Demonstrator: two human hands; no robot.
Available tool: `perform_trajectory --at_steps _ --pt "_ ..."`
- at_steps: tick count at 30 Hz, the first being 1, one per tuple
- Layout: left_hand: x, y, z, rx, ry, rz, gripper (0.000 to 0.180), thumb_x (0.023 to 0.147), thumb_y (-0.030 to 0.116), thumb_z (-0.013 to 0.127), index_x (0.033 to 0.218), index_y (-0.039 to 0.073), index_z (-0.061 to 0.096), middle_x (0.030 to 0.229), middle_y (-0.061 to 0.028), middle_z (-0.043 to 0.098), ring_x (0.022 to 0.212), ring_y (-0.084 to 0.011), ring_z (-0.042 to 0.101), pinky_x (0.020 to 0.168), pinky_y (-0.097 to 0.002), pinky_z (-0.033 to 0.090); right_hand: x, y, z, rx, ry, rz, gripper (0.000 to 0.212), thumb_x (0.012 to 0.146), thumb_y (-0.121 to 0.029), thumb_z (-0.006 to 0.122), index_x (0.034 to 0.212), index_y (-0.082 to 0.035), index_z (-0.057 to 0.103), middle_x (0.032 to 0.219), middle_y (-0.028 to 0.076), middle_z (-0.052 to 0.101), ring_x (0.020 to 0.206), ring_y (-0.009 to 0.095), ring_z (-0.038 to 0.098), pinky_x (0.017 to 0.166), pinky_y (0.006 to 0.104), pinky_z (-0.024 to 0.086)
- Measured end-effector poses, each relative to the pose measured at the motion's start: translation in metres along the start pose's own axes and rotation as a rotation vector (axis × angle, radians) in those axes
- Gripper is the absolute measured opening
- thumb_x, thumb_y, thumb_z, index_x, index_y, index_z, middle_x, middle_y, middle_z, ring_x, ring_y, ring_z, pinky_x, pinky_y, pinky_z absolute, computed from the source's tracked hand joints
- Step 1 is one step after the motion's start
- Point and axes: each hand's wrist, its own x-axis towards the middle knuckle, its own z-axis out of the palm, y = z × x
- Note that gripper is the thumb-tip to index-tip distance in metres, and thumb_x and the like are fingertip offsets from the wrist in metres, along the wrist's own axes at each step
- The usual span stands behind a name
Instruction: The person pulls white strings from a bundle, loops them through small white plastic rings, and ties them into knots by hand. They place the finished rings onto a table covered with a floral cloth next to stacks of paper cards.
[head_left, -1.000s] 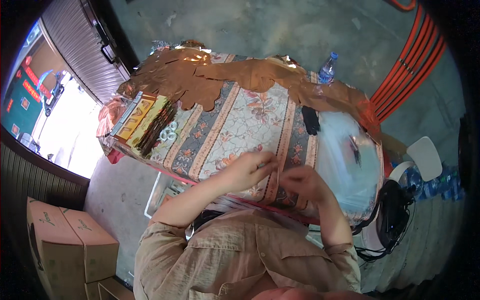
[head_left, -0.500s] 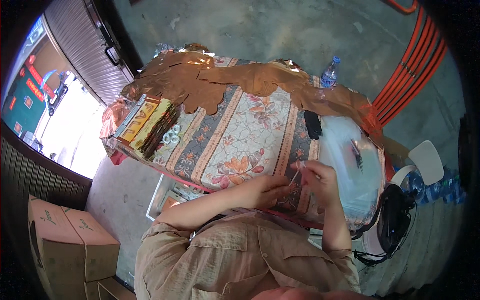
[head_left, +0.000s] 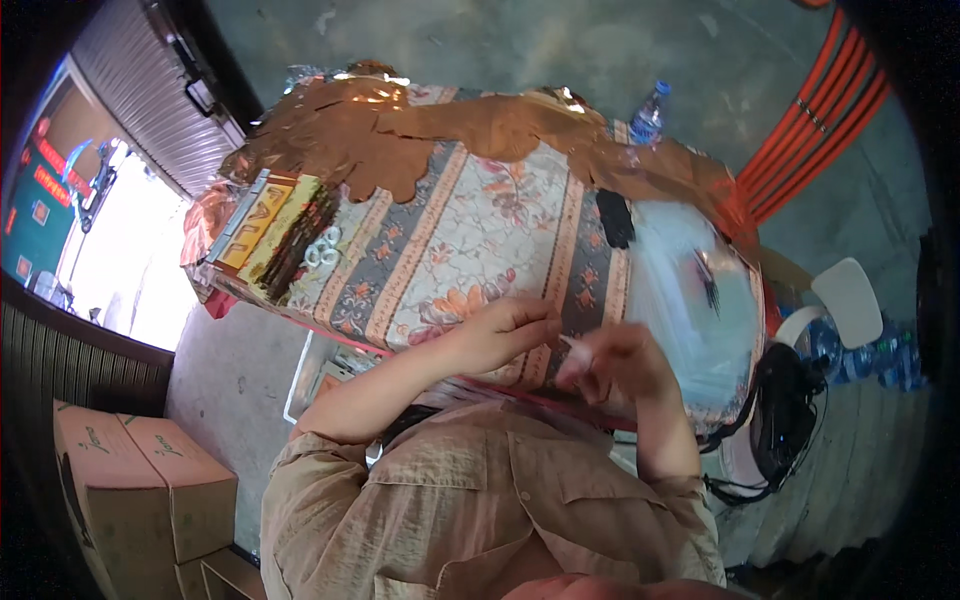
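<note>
The left hand (head_left: 506,333) curls, grip unclear; the right hand (head_left: 630,362) pinches a thin pale piece (head_left: 570,344) over floral tablecloth (head_left: 490,225).

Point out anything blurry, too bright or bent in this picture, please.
Head view: the bare right hand is blurred; head view: the pale ground outside the doorway is washed out white; head view: the shiny brown foil-like sheets glint along their far edge; head view: the ribbed brown metal panel at left looks bowed.
</note>
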Motion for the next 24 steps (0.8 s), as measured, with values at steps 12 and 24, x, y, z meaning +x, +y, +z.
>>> perform_trajectory --at_steps 12,24 --pt "-0.033 -0.028 -0.039 -0.113 0.244 -0.321 0.018 0.091 0.016 0.043 0.083 0.003 0.051 0.066 0.0013 0.048 0.059 -0.0042 0.044 0.049 -0.0183 0.037 0.016 0.022 -0.032 0.824 0.406 -0.246 0.022 0.089 -0.021 0.038 0.071 -0.009 0.045 0.059 0.002 0.045 0.040 0.012 0.034 0.038 0.0241 0.026" --pt "0.031 -0.018 0.002 0.311 0.310 0.280 0.026 0.088 0.011 0.050 0.112 0.003 0.050 0.087 -0.0059 0.055 0.070 -0.0088 0.052 0.063 -0.0232 0.044 0.038 0.019 -0.018 0.689 0.419 -0.051 0.021 0.089 -0.022 0.041 0.079 -0.007 0.051 0.064 0.004 0.051 0.041 0.012 0.037 0.037 0.0230 0.028"
